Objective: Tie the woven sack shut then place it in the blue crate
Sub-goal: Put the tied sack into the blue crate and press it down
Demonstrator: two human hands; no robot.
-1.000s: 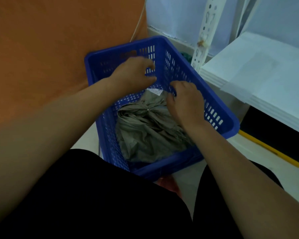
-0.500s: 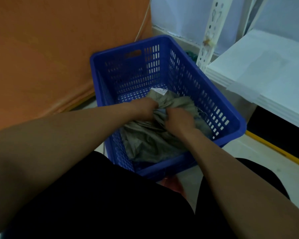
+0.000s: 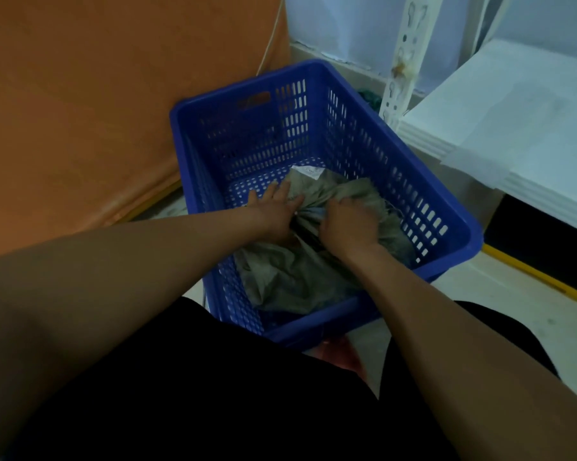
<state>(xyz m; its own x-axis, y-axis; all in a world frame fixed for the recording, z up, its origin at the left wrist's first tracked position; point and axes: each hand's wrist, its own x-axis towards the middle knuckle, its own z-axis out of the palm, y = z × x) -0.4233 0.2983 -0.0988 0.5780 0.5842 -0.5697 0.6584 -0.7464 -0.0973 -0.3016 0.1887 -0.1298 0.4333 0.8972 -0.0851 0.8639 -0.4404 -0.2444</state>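
A grey-green woven sack (image 3: 290,274) lies inside the blue crate (image 3: 460,241), bunched at a tied neck near its middle. My left hand (image 3: 275,211) rests on the sack's left side with its fingers spread flat, partly over the crate's perforated floor. My right hand (image 3: 350,224) is closed on the gathered fabric just right of the neck. A small white label (image 3: 308,171) shows at the sack's far end. The neck itself is mostly hidden between my hands.
An orange padded surface (image 3: 97,111) rises to the left of the crate. A white perforated shelf post (image 3: 402,61) and stacked white boards (image 3: 513,128) stand at the right. A yellow strip (image 3: 540,277) runs along the floor at right. My dark-clothed legs fill the foreground.
Both hands came down from the crate's far wall onto the sack. In the last half second my left hand opened and spread flat while my right kept its grip.
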